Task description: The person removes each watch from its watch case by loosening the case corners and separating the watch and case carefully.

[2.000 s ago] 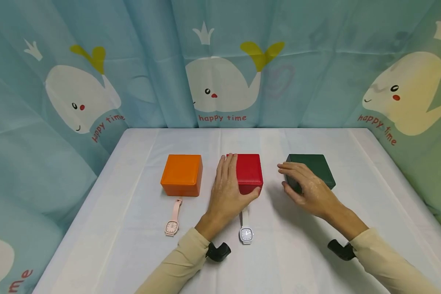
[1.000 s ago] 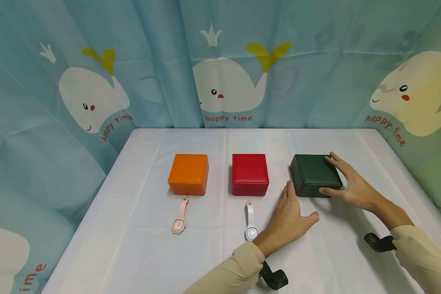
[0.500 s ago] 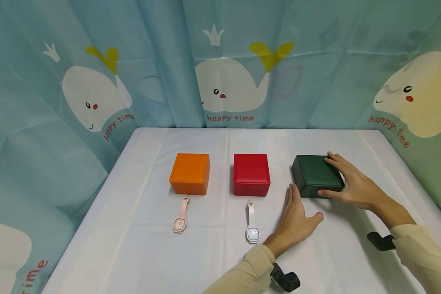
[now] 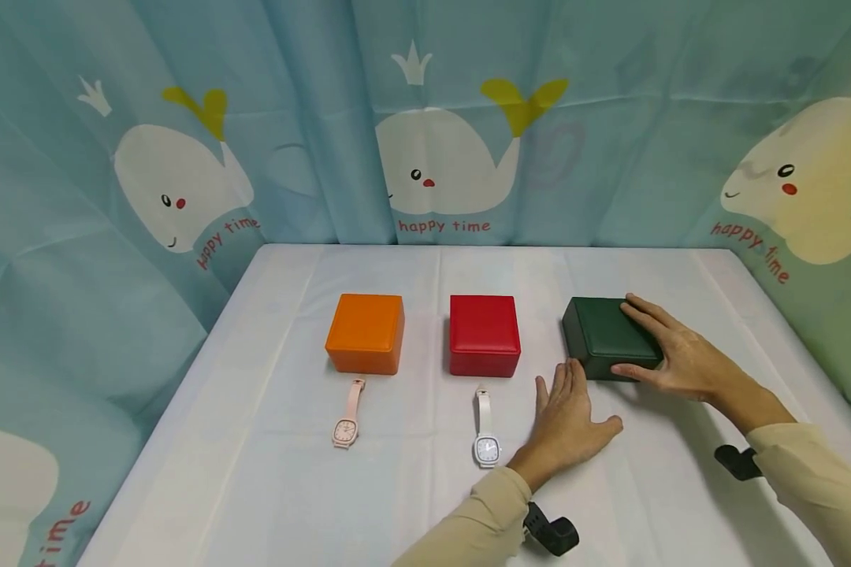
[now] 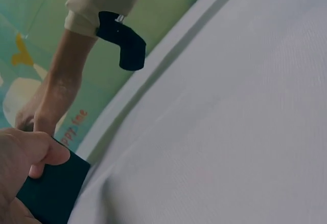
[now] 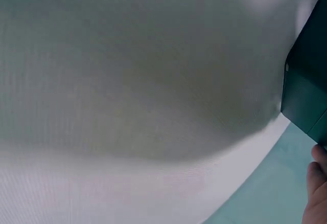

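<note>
A dark green box [image 4: 606, 335] with a closed lid stands on the right part of the table. My right hand [image 4: 684, 362] grips its right end, thumb at the front and fingers reaching over the top toward the back. In the right wrist view, the box [image 6: 306, 91] meets the fingertips at the right edge. My left hand [image 4: 567, 425] lies in front of the box with fingers extended and thumb spread, fingertips by the box's lower left corner; whether they touch is unclear. Beside that hand lies a white wristwatch [image 4: 486, 449].
A red box [image 4: 484, 335] stands in the middle behind the white watch. Left of it stands an orange box [image 4: 365, 335], with a pink wristwatch [image 4: 345, 431] in front. A white cloth covers the table [image 4: 255, 488]; a whale-print curtain [image 4: 291, 181] hangs around it.
Both hands have moved right, the left from the red box to the front of the green one, the right onto its right end. Lately the left index finger has spread from the others.
</note>
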A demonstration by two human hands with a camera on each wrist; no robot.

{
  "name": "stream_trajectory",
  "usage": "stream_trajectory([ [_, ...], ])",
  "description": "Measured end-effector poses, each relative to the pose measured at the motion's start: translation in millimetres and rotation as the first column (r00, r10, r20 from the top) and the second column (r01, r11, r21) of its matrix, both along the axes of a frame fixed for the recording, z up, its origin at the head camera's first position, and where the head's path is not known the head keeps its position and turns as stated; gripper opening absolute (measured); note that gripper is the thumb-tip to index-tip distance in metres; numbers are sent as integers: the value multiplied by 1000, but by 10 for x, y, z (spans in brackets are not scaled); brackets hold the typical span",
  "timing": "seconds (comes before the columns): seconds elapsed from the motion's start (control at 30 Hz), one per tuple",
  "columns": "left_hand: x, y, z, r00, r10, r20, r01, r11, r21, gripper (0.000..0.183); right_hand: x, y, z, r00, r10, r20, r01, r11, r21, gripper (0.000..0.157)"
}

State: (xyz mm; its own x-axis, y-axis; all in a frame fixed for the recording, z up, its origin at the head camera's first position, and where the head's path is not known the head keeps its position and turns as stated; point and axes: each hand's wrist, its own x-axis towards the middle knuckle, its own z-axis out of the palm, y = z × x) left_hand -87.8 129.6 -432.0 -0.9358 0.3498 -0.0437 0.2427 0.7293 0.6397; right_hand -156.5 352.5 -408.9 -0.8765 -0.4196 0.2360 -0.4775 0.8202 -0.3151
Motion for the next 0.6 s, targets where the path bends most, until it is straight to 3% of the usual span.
stream_trajectory([
  [0.23,-15,0,6,998,3,69,-12,992,129,92,-4,-8,-8,1000,21,-19,-21,1000,13,102],
  [0.6,-44,-47,60,991,-32,134,5,981,193,89,-11,-16,-3,999,26,-31,-26,1000,3,100],
])
